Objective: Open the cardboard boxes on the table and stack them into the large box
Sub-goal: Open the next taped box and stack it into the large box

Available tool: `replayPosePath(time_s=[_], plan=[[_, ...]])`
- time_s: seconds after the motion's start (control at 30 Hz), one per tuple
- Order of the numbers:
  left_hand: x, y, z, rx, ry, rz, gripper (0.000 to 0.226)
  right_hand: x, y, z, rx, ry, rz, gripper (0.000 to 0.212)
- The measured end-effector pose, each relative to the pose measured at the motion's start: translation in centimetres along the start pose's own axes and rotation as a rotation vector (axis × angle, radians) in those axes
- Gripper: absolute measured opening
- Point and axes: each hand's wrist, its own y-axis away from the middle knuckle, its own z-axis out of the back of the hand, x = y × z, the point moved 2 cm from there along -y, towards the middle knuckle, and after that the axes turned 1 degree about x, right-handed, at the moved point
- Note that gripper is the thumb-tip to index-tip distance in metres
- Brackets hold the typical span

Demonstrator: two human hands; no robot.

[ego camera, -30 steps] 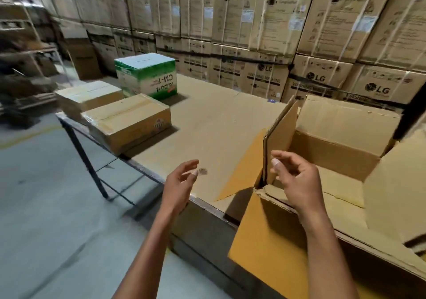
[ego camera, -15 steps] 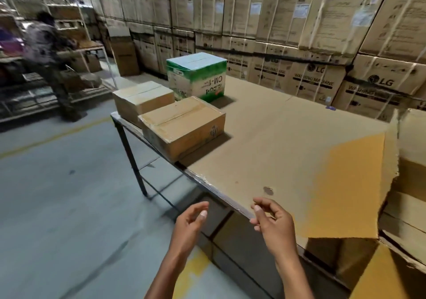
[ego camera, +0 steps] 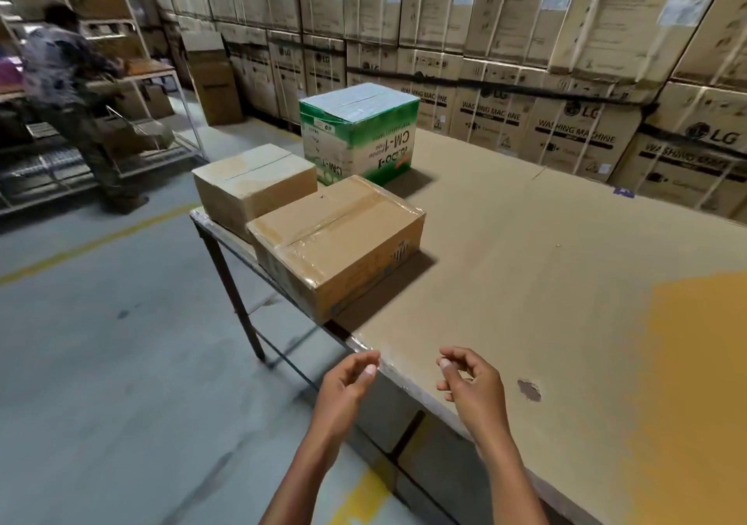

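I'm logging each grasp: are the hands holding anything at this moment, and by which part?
Nothing is held. The left hand and right hand hang empty near the table edge, fingers loosely curled.

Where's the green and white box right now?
In the head view, the green and white box stands upper centre at the table's far left end, just behind the two taped brown boxes.

Edges, blur and unreadable print

Right of the right hand (ego camera: 473, 387), the tabletop (ego camera: 545, 282) ran out past the frame's edge, its orange patch (ego camera: 695, 383) cut off too. Far beyond the left hand (ego camera: 347, 383), a person (ego camera: 68, 92) was blurred; small print on the green and white box (ego camera: 359, 136) was unreadable.
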Motion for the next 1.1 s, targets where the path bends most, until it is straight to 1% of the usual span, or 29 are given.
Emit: replayPosePath(time_s=[0.23,0.33,0.5,0.57,0.63,0.73,0.8,0.9,1.03,1.1], plan=[[-3.0,-9.9,1.6,0.021,-0.041,0.013,0.019,1.1,-10.0,-5.0,-0.01,0.022,-0.016,0.015],[-3.1,-13.1,2.2,0.031,-0.036,0.043,0.019,1.5,-12.9,-6.6,-0.021,0.031,-0.023,0.015],[-4.0,-18.9,2.7,0.091,-0.037,0.059,0.019,2.0,-17.5,-8.9,-0.048,0.046,-0.055,0.016],[-5.4,-21.9,3.0,0.112,-0.035,0.015,0.018,2.2,-19.7,-10.0,-0.061,0.046,-0.057,0.018],[-7.3,-25.1,3.4,0.153,-0.041,-0.03,0.022,2.7,-21.9,-11.1,-0.074,0.042,-0.053,0.019],[-10.2,-30.1,4.5,0.195,-0.047,-0.08,0.018,3.8,-25.3,-12.8,-0.123,0.04,-0.051,0.018],[-12.2,-33.4,5.2,0.222,-0.056,-0.123,0.019,4.4,-27.6,-13.8,-0.147,0.04,-0.051,0.019],[-14.0,-38.7,6.4,0.253,-0.106,-0.155,0.02,4.5,-30.8,-15.2,-0.184,0.074,-0.062,0.023],[-14.5,-45.4,8.7,0.201,-0.236,-0.159,0.019,4.1,-33.4,-17.4,-0.177,0.112,-0.135,0.023],[-14.4,-48.1,10.3,0.156,-0.328,-0.187,0.018,4.0,-34.1,-18.5,-0.19,0.129,-0.15,0.032]])
